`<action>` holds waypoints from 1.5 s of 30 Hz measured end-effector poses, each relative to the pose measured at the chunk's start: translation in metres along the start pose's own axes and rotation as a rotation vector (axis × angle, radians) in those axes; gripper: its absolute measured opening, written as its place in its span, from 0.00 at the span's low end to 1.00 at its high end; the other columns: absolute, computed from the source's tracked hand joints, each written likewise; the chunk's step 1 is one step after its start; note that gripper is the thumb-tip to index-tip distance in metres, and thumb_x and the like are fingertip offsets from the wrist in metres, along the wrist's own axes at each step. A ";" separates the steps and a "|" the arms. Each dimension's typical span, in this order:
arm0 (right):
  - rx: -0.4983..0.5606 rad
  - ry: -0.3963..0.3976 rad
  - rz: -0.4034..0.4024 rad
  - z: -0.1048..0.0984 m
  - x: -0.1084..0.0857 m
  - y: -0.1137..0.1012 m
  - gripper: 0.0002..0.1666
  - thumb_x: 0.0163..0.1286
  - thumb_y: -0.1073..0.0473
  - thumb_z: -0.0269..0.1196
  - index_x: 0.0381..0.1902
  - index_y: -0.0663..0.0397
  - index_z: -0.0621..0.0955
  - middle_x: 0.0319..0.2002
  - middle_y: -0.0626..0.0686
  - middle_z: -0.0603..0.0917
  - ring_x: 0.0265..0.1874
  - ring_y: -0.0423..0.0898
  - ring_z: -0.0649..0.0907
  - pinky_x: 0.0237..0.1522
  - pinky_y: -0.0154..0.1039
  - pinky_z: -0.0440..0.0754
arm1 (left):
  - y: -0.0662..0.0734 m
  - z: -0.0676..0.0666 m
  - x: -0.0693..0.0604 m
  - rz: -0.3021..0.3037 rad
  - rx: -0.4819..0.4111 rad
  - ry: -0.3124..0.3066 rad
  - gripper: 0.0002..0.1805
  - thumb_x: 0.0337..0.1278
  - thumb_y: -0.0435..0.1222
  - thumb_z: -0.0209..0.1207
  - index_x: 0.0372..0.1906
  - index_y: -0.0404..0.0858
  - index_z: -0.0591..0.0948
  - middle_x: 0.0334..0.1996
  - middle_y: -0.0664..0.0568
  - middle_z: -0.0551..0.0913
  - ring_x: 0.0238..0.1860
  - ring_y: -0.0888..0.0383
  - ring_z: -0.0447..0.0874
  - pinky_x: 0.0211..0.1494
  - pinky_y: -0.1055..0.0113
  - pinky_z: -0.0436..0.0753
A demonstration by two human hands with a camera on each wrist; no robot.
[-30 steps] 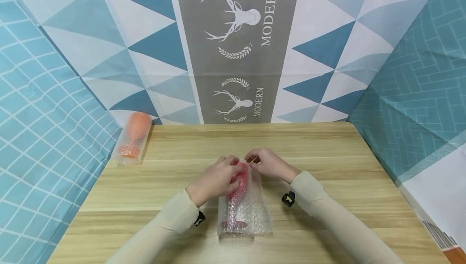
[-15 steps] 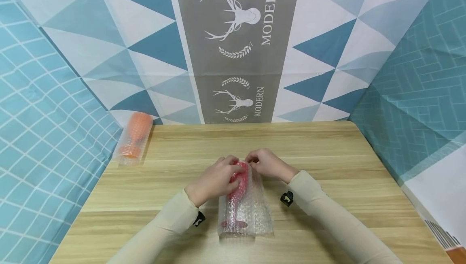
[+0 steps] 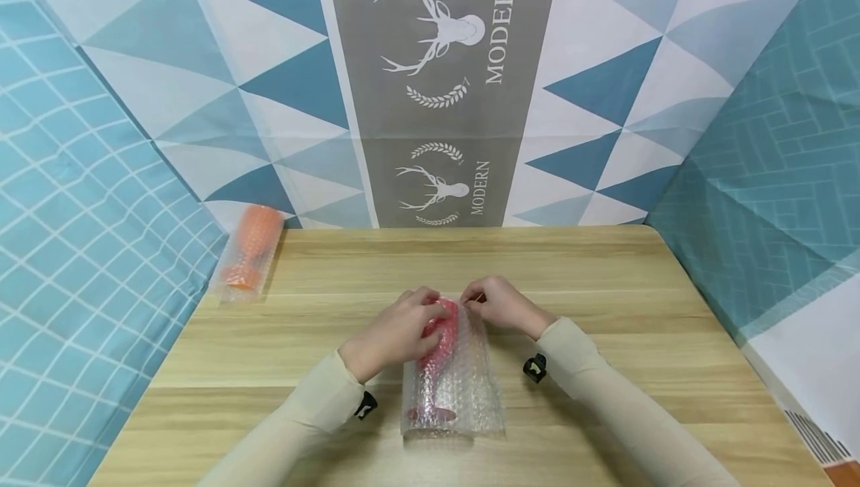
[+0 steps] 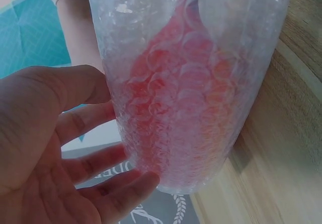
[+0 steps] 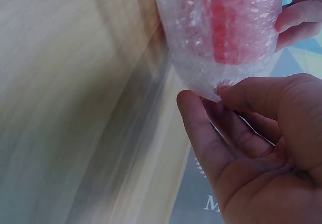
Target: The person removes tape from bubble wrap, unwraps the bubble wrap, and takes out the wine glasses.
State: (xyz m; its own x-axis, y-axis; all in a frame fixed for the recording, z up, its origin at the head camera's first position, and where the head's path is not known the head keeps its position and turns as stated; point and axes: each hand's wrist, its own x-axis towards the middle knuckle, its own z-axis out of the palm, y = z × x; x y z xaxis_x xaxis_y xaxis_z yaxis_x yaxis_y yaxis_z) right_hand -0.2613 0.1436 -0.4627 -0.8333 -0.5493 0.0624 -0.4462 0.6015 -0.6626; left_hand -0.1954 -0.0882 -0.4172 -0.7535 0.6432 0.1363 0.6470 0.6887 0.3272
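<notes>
A pink goblet (image 3: 441, 345) lies on the table, wrapped in clear bubble wrap (image 3: 475, 375), with its base toward me. The left hand (image 3: 398, 329) holds the goblet's bowl from the left, its fingers bent over the wrapped side. Seen from the left wrist, the fingertips (image 4: 146, 179) touch the wrap around the red-pink bowl. At the far end of the roll, the right hand (image 3: 500, 303) pinches a corner of the bubble wrap between thumb and fingers, which the right wrist view shows closely (image 5: 251, 128). A loose flap of wrap spreads on the right side of the goblet.
An orange goblet (image 3: 251, 248) in bubble wrap lies at the table's back left corner. The wooden table (image 3: 578, 263) meets a patterned cloth backdrop (image 3: 440, 98) behind, with blue cloths on the left and right sides.
The right hand has shifted slightly to the right with the pinched corner of bubble wrap. The left hand stays on the pink goblet.
</notes>
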 end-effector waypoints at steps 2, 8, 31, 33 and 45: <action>-0.005 0.000 0.006 0.000 0.000 0.003 0.08 0.70 0.68 0.63 0.40 0.57 0.89 0.40 0.54 0.91 0.41 0.46 0.88 0.45 0.38 0.88 | -0.001 0.001 0.000 -0.005 -0.003 0.001 0.14 0.66 0.37 0.65 0.54 0.42 0.87 0.59 0.40 0.80 0.57 0.40 0.80 0.61 0.49 0.84; -0.004 -0.007 0.034 0.002 0.000 0.012 0.07 0.70 0.68 0.64 0.39 0.58 0.89 0.38 0.53 0.91 0.36 0.41 0.86 0.40 0.33 0.86 | -0.001 0.002 -0.001 -0.004 0.003 0.005 0.14 0.67 0.38 0.64 0.54 0.42 0.87 0.59 0.40 0.80 0.58 0.40 0.80 0.60 0.49 0.84; -0.089 -0.023 0.016 0.003 -0.002 0.006 0.05 0.71 0.64 0.65 0.42 0.57 0.87 0.36 0.50 0.89 0.34 0.40 0.84 0.40 0.34 0.85 | -0.003 0.001 -0.002 -0.009 -0.035 -0.009 0.15 0.66 0.35 0.64 0.55 0.39 0.86 0.59 0.38 0.80 0.57 0.39 0.80 0.62 0.48 0.83; -0.082 -0.024 0.007 0.003 0.000 0.004 0.07 0.71 0.63 0.65 0.44 0.57 0.86 0.38 0.51 0.89 0.37 0.41 0.86 0.44 0.35 0.87 | -0.003 0.001 -0.002 -0.008 -0.032 -0.012 0.15 0.66 0.35 0.64 0.55 0.39 0.86 0.59 0.38 0.79 0.57 0.39 0.80 0.62 0.48 0.83; -0.132 -0.021 -0.103 0.003 0.006 -0.005 0.09 0.68 0.71 0.64 0.44 0.59 0.87 0.42 0.55 0.90 0.42 0.46 0.88 0.49 0.40 0.88 | -0.002 0.002 -0.002 0.001 -0.018 -0.006 0.15 0.65 0.35 0.64 0.55 0.40 0.86 0.58 0.38 0.80 0.57 0.40 0.80 0.62 0.49 0.83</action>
State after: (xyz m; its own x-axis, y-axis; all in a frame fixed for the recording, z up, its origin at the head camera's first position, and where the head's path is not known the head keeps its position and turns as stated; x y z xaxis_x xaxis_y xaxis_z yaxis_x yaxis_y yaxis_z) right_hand -0.2636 0.1358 -0.4614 -0.7745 -0.6232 0.1086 -0.5691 0.6115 -0.5498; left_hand -0.1956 -0.0904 -0.4197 -0.7523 0.6457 0.1305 0.6452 0.6821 0.3442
